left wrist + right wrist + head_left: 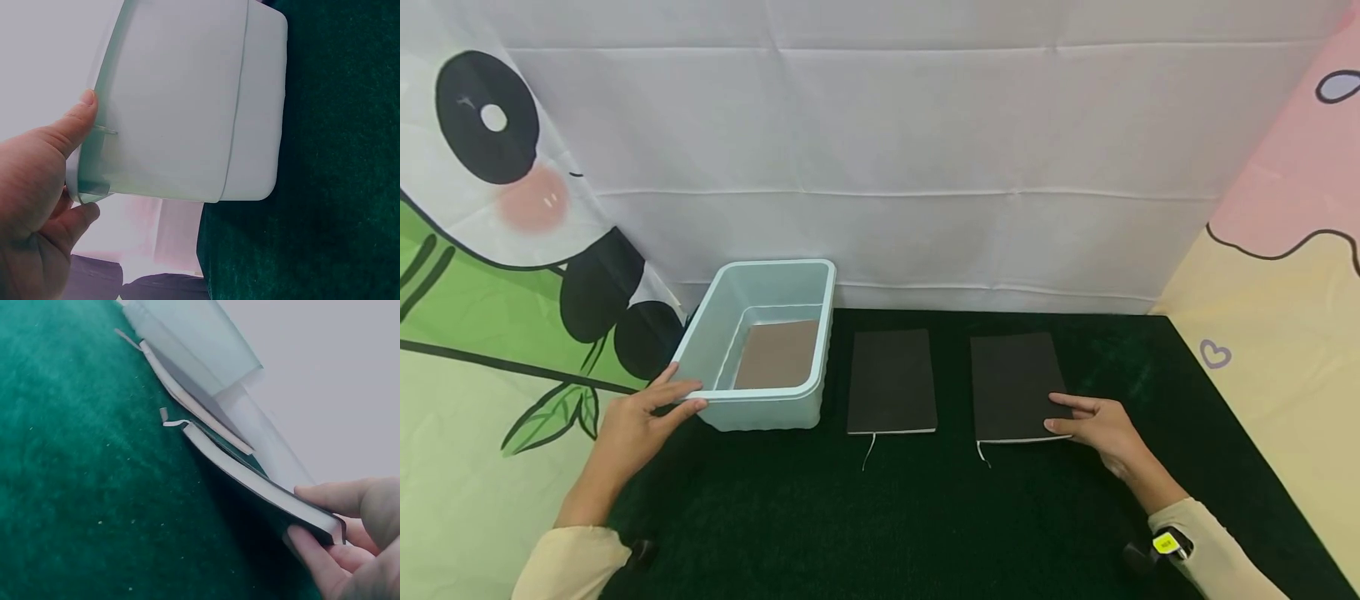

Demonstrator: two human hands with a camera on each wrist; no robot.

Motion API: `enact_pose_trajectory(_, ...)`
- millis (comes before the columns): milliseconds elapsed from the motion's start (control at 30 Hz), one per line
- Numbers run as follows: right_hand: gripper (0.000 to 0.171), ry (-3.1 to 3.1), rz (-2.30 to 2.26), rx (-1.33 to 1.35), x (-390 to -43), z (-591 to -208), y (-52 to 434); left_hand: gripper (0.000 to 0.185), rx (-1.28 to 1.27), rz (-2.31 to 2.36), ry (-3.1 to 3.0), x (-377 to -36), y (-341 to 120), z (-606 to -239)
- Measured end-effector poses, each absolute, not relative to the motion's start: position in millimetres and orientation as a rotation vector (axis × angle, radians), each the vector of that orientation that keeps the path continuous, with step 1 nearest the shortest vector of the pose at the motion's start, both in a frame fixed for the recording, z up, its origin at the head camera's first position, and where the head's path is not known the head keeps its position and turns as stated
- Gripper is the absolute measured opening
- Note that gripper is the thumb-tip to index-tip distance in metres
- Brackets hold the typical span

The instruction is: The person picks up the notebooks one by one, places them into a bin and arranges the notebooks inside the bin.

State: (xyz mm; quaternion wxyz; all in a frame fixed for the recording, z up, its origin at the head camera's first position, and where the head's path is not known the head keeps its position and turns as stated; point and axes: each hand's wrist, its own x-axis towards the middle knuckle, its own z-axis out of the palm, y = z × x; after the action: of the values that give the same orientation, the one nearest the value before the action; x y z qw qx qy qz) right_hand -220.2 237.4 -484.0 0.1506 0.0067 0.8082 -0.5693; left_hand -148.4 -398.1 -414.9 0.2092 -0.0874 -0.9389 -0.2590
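Black and thin, the right-hand notebook with a soft cover (pixel 1013 385) is lying flat on the dark green felt table cover (pixel 880 517), and we are pinching its near right corner with our right hand (pixel 1101 429), thumb under the edge and fingers (pixel 375 500) on top. Beside it we are seeing a second black notebook (pixel 892 381), well clear of the first. With our left hand (pixel 632 425) we are gripping the near left rim of the pale blue plastic tub (pixel 760 354), thumb (pixel 75 125) over the lip. Inside the tub a brown notebook (pixel 777 354) is lying flat.
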Motion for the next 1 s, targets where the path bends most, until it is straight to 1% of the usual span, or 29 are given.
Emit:
enact_pose_trajectory(300,0.072,2.169,-1.727,0.087,-222,-481,242,0.032,-0.250,-0.726,-2.613,-149,-398,-413)
enact_pose_trajectory(733,0.062,1.941,-1.925,0.133,-217,-482,243,0.031,-0.260,-0.725,-2.602,-149,-398,-414)
enact_pose_trajectory(1000,0.064,1.880,-1.973,0.155,-212,-479,243,0.032,-0.256,-0.714,-2.617,-149,-399,-414)
